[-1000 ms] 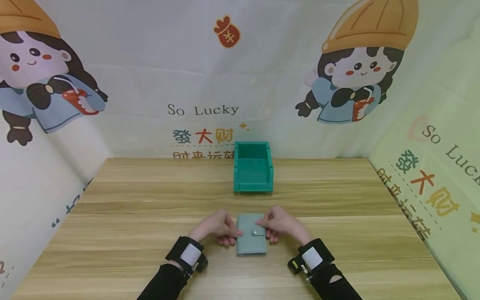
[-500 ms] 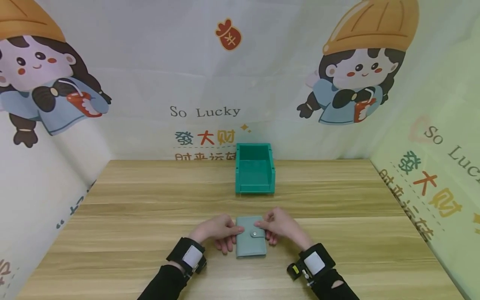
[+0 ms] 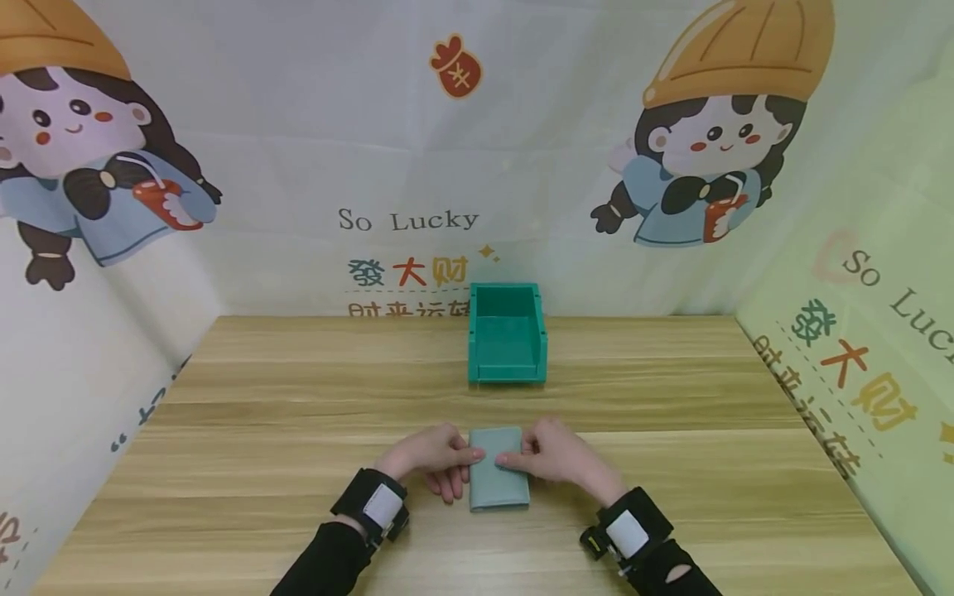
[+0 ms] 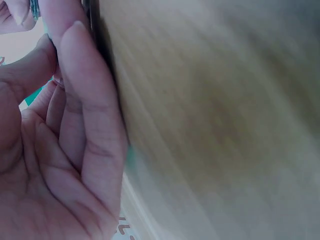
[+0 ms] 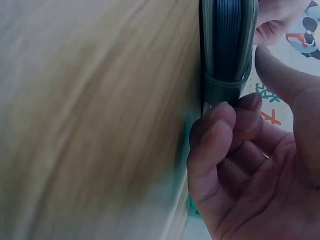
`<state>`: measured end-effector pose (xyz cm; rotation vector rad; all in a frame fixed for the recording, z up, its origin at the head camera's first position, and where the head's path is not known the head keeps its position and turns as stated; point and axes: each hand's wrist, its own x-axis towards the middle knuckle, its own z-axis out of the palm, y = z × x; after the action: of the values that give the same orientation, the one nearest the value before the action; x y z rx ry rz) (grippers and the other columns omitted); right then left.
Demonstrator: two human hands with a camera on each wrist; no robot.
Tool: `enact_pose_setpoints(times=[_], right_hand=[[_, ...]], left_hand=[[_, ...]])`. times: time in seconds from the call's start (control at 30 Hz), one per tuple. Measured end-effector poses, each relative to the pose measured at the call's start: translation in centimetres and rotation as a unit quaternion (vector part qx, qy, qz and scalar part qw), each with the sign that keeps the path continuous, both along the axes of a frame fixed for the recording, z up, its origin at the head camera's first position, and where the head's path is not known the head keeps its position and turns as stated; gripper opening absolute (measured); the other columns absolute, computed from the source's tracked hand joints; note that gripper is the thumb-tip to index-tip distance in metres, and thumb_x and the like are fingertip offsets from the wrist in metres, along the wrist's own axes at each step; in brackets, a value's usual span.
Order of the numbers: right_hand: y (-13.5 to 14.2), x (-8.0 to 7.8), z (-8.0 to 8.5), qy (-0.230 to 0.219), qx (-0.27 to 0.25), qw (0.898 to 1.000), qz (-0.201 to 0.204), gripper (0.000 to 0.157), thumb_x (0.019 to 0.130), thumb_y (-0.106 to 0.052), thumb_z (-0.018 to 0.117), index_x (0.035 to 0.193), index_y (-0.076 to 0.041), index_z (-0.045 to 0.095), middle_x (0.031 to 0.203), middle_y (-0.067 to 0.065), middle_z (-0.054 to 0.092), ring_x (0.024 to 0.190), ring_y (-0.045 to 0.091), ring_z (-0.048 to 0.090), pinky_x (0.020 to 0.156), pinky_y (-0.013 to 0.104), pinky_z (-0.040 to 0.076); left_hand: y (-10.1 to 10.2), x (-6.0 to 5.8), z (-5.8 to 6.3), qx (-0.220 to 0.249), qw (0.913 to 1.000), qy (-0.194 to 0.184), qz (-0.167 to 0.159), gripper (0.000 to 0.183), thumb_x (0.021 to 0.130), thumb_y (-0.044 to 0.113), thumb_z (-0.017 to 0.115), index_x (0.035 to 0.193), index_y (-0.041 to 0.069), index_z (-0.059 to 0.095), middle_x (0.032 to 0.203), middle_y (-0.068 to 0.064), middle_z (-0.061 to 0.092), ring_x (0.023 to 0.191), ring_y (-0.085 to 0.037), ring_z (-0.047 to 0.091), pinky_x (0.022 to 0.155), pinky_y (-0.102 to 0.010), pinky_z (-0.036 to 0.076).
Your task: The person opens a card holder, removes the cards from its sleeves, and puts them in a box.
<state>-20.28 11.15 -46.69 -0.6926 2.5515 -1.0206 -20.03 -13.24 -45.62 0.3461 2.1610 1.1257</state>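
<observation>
A small pale blue-green card wallet (image 3: 498, 491) lies on the wooden table in front of the person. My left hand (image 3: 432, 454) pinches its left edge, thumb on the cover and the other fingers down at the side. From the right, my right hand (image 3: 557, 457) has its thumb over the snap, which is hidden in the head view, with curled fingers at the right edge. In the right wrist view the wallet's side (image 5: 227, 40) shows stacked inner leaves, and the closing strap (image 5: 222, 91) runs round them to the fingertips.
Behind the wallet a green open-fronted bin (image 3: 508, 374) stands at the table's back edge. Printed cloth walls (image 3: 298, 165) enclose the wooden tabletop (image 3: 298, 397) at the back and sides. Both wrists wear black straps with cameras.
My right thumb has slid down from above the snap to cover it, and the right hand has shifted slightly. My left thumb reached farther onto the cover. The wallet has barely moved.
</observation>
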Motion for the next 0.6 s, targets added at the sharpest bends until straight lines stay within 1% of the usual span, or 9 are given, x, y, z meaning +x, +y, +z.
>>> enact_pose_setpoints(times=[0.13, 0.27, 0.37, 0.47, 0.6], right_hand=[[-0.19, 0.27, 0.26, -0.018, 0.017, 1.0, -0.01, 0.055, 0.094, -0.044, 0.078, 0.055, -0.021, 0.046, 0.049, -0.013, 0.038, 0.047, 0.005, 0.037, 0.049, 0.021, 0.027], [-0.47, 0.49, 0.36, -0.019, 0.027, 0.999, 0.003, 0.058, 0.092, -0.044, 0.08, 0.052, -0.02, 0.045, 0.047, -0.014, 0.035, 0.045, 0.005, 0.035, 0.048, 0.021, 0.027], [-0.72, 0.63, 0.31, 0.001, 0.028, 1.0, 0.013, 0.06, 0.093, -0.043, 0.08, 0.052, -0.02, 0.042, 0.047, -0.015, 0.033, 0.045, 0.004, 0.033, 0.048, 0.021, 0.025], [-0.91, 0.75, 0.19, 0.024, 0.032, 0.999, 0.013, 0.06, 0.094, -0.041, 0.079, 0.052, -0.021, 0.041, 0.047, -0.015, 0.032, 0.045, 0.003, 0.031, 0.048, 0.02, 0.024], [-0.99, 0.88, 0.1, 0.044, 0.038, 0.998, 0.015, 0.058, 0.097, -0.037, 0.075, 0.054, -0.022, 0.04, 0.049, -0.015, 0.032, 0.046, 0.002, 0.03, 0.048, 0.019, 0.022]], left_hand=[[0.14, 0.01, 0.06, -0.009, 0.9998, 0.016, 0.004, 0.047, 0.11, 0.029, 0.056, 0.073, 0.002, 0.067, 0.056, 0.001, 0.064, 0.047, -0.005, 0.06, 0.046, -0.02, 0.046], [0.36, -0.08, -0.03, -0.022, 0.9994, 0.027, 0.008, 0.047, 0.109, 0.029, 0.058, 0.07, 0.003, 0.065, 0.052, 0.004, 0.058, 0.046, -0.005, 0.056, 0.044, -0.019, 0.043], [0.42, -0.2, -0.22, -0.027, 0.9993, 0.027, 0.007, 0.048, 0.109, 0.03, 0.058, 0.069, 0.005, 0.064, 0.051, 0.004, 0.056, 0.045, -0.005, 0.055, 0.044, -0.019, 0.042], [0.43, -0.31, -0.42, -0.028, 0.9993, 0.026, 0.006, 0.048, 0.109, 0.03, 0.058, 0.069, 0.005, 0.064, 0.051, 0.004, 0.056, 0.045, -0.005, 0.055, 0.044, -0.019, 0.041], [0.46, -0.37, -0.59, -0.029, 0.9992, 0.026, 0.006, 0.048, 0.109, 0.03, 0.058, 0.069, 0.005, 0.064, 0.051, 0.005, 0.057, 0.045, -0.005, 0.055, 0.044, -0.019, 0.042]])
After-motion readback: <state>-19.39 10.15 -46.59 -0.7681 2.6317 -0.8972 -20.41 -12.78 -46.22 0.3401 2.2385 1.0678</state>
